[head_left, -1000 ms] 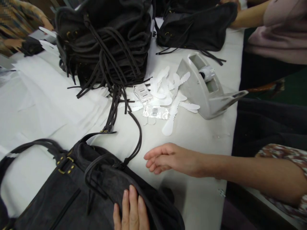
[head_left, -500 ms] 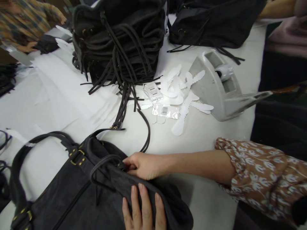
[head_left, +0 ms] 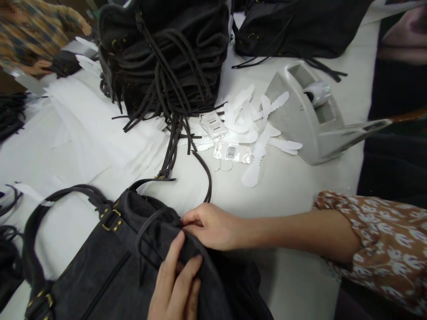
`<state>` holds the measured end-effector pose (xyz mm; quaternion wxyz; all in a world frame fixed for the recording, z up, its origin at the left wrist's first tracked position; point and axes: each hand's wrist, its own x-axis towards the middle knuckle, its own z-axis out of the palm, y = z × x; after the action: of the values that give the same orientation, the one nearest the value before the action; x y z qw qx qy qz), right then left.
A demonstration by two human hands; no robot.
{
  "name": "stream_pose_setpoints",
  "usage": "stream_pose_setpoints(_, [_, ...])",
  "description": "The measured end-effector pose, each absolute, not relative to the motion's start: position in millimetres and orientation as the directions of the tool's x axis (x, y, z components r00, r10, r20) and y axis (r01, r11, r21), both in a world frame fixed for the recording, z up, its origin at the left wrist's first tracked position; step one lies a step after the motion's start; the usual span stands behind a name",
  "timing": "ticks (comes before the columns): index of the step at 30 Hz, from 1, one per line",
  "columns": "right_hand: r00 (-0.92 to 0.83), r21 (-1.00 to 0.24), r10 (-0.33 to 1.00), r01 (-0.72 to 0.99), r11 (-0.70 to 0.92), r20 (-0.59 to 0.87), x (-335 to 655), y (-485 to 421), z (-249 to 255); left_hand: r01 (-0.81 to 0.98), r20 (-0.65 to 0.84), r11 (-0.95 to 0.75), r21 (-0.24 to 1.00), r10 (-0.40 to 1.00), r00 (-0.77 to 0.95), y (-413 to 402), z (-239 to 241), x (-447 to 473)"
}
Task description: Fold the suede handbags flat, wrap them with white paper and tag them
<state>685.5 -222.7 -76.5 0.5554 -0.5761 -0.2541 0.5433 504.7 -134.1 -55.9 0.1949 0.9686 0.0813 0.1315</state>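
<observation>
A dark grey suede bag (head_left: pixel 100 266) with brass buckles lies on the white table (head_left: pixel 293 266) at the near left. My right hand (head_left: pixel 211 226) reaches in from the right and pinches the bag's upper edge beside a thin black strap (head_left: pixel 203 171). My left hand (head_left: pixel 175 284) comes up from the bottom edge, fingers curled onto the same fold of bag fabric, close against the right hand. Both hands are closed on the bag.
A tall stack of similar dark bags (head_left: pixel 163 53) with dangling cords stands at the back. White paper tags and small barcode packets (head_left: pixel 233 151) lie beside a grey tape dispenser (head_left: pixel 310 120). Another dark bag (head_left: pixel 293 26) lies far right. Other people's hands (head_left: pixel 36 66) work at the far left.
My right hand went from open above the table to gripping the bag's edge. My left hand slid up from lying flat and now curls onto the fabric by the right hand.
</observation>
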Motion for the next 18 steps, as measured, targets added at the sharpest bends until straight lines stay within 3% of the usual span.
stream_pose_setpoints(3, [0.309, -0.770, 0.806, -0.584, -0.258, -0.505, 684, -230, -73, 0.031, 0.318, -0.884, 0.466, 0.200, 0.927, -127, -64, 514])
stream_pose_setpoints(5, [0.279, -0.715, 0.787, -0.644, -0.272, -0.551, 681, -232, -72, 0.052, 0.326, -0.875, 0.482, 0.234, 0.916, -126, -65, 518])
stream_pose_setpoints(8, [0.187, -0.731, 0.851, -0.620, -0.285, -0.490, 672, -232, -75, 0.095, 0.195, -0.886, 0.454, 0.202, 0.960, -126, -62, 525])
stream_pose_setpoints(11, [0.153, -0.758, 0.885, -0.591, -0.274, -0.439, 664, -231, -82, 0.079, 0.166, -0.901, 0.426, 0.164, 0.972, -123, -59, 530])
stream_pose_setpoints(15, [0.126, -0.728, 0.859, -0.599, -0.332, -0.495, 660, -232, -84, 0.127, 0.228, -0.903, 0.410, 0.237, 0.944, -112, -62, 525])
stream_pose_setpoints(18, [0.078, -0.734, 0.859, -0.562, -0.381, -0.505, 659, -232, -81, 0.027, 0.426, -0.899, 0.437, 0.233, 0.874, -104, -66, 522])
